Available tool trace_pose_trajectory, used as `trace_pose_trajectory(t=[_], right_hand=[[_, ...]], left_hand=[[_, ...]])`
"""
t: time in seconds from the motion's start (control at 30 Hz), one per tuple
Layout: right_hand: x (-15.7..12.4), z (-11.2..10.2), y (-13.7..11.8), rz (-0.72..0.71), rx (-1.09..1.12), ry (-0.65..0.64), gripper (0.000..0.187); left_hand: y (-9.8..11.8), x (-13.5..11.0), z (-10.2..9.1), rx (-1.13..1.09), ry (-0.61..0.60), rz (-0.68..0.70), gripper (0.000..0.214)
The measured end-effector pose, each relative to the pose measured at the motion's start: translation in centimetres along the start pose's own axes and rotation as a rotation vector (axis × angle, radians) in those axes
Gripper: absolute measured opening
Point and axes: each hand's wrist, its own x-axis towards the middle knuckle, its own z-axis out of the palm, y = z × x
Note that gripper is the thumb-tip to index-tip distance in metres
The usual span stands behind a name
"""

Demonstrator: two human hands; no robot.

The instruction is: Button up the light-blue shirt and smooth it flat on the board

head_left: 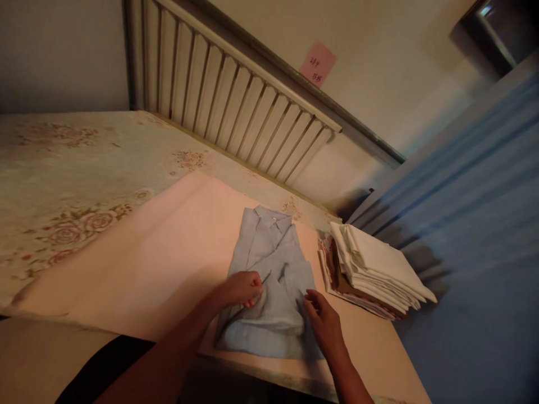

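Observation:
A light blue collared shirt (273, 241) lies lengthwise on a pink sheet, its collar at the far end and its sides narrowed. Its near end is folded and bunched into creases. My left hand (246, 287) is closed in a fist-like pinch on the shirt's left part, bunching the cloth. At the shirt's right edge, my right hand (323, 318) has its fingers curled with the tips against the fabric. The exact grip of the right fingertips is partly in shadow.
To the right stands a stack of folded cloths (379, 266), white above brown and patterned ones. A pink sheet (177, 247) covers part of the floral surface (76, 163). A radiator (236, 101) runs along the wall, and a blue curtain (471, 235) hangs at right.

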Motion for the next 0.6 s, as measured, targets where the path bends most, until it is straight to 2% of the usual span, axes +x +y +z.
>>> trace_pose_trajectory(t=[0.13,0.27,0.33,0.4,0.5,0.6], right_hand=[[-1.7,-0.6,1.3,0.109,0.043,-0.093,0.046],[-2.9,0.8,1.8,0.265,0.226,-0.236,0.050],[-3.0,1.6,1.2,0.326,0.318,-0.255,0.049],[-2.6,2.2,-0.3,0.317,0.367,-0.230,0.043],[-1.1,2.8,-4.0,0.230,0.411,-0.175,0.032],[0.9,3.4,-7.8,0.104,0.567,-0.169,0.038]], left_hand=[[-0.2,0.1,0.0,-0.014,0.009,-0.006,0.009],[0.0,-0.1,0.0,-0.043,0.001,-0.007,0.010],[0.2,-0.2,0.0,-0.046,0.006,-0.015,0.011],[0.3,-0.1,0.0,-0.055,0.016,-0.030,0.014],[0.2,0.2,-0.2,-0.106,0.090,-0.025,0.024],[0.1,0.3,-0.8,-0.237,0.187,0.051,0.045]])
